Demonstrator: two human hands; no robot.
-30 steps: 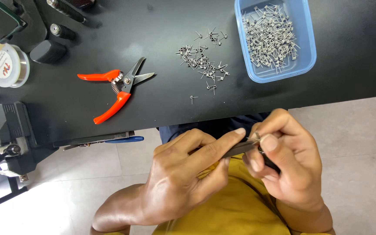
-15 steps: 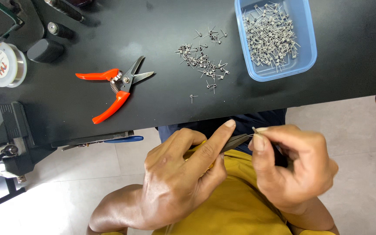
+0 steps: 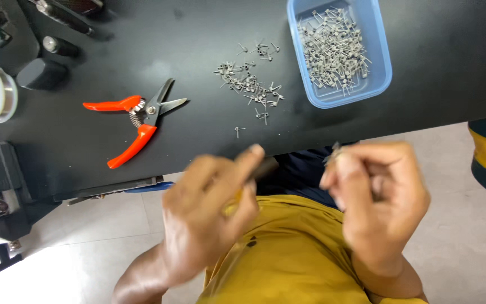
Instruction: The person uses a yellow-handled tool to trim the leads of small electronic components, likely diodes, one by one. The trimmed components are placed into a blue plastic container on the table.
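Both hands hover just below the near edge of the black counter, above a yellow shirt. The left hand, blurred, is curled shut around a dark slim tool whose tip pokes out toward 1 o'clock. The right hand pinches a tiny metal piece between its fingertips at its 10 o'clock corner. On the counter, loose small metal parts lie at 12 o'clock, a blue tray of the same parts at 1 o'clock, and red-handled snips at 10 o'clock.
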